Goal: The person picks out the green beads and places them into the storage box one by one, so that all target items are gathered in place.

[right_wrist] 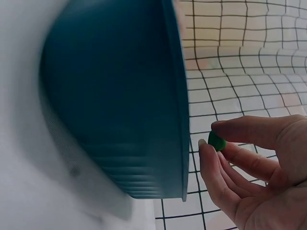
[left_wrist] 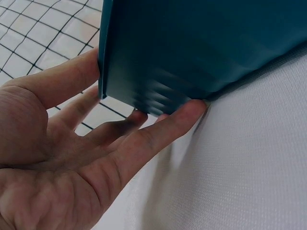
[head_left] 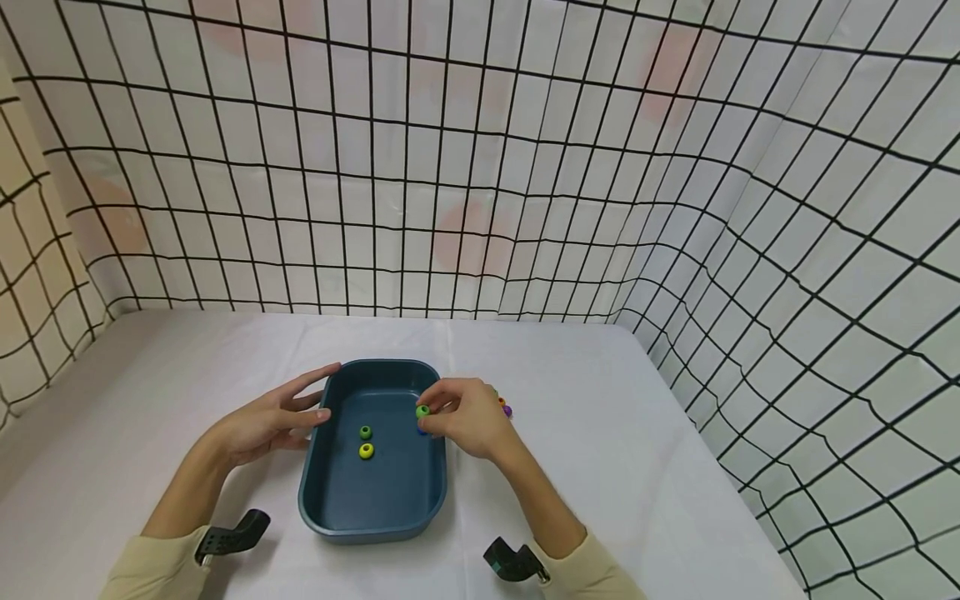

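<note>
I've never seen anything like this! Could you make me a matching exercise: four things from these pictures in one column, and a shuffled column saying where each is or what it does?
Things
1. Left hand
2. Purple bead
3. Right hand
4. Yellow bead

Places and states
A. Pinching a green bead
B. Lying inside the blue tray
C. Touching the left side of the blue tray
D. On the white cloth, right of the blue tray

Pairs: 1-C, 2-D, 3-A, 4-B

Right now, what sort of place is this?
Probably a staged recording booth, though I can't be sure: black netting along three sides of a white-covered table, plus black wrist-worn devices on both arms.
</note>
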### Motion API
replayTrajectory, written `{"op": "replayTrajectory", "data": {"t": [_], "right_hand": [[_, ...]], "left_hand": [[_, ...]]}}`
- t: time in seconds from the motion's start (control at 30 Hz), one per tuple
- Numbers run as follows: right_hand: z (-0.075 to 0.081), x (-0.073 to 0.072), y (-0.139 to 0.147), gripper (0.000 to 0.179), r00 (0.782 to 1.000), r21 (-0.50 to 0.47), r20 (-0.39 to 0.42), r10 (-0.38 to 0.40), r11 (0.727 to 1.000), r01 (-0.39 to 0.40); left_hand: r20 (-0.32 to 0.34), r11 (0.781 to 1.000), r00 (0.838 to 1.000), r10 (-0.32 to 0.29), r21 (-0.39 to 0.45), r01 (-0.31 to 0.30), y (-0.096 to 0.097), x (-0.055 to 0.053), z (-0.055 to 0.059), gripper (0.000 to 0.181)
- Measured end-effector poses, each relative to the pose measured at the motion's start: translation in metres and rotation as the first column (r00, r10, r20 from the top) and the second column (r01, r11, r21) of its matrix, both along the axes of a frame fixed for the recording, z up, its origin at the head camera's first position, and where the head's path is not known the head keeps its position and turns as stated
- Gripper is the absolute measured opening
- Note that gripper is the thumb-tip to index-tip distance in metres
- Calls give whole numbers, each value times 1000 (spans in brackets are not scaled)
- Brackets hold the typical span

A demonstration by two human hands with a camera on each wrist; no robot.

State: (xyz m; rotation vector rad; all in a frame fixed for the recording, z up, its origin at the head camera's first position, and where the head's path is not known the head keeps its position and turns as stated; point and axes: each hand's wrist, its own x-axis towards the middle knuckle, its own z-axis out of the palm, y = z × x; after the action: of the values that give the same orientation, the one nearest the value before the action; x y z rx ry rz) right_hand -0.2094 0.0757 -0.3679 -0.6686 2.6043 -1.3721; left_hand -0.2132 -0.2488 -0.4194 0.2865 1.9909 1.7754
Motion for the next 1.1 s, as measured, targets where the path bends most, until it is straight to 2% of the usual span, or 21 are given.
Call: {"op": "replayTrajectory", "data": {"t": [0.3,0.8,1.1], "right_hand": [[-8,0,-6,14,1000,22,-7,17,1000,-17],[-16,-3,-9,13,999,45,-38,-5,999,6],[-22,-6,-10,14,1000,26,-1,-23,999,23]], "left_hand": [[-7,1000,1000,-10,5,10,1,-1,0,80],[7,1000,1000,-5,0,5,2,-3,2,81],[0,1000,1000,1,-6,-1,1,-1,0,80]]}}
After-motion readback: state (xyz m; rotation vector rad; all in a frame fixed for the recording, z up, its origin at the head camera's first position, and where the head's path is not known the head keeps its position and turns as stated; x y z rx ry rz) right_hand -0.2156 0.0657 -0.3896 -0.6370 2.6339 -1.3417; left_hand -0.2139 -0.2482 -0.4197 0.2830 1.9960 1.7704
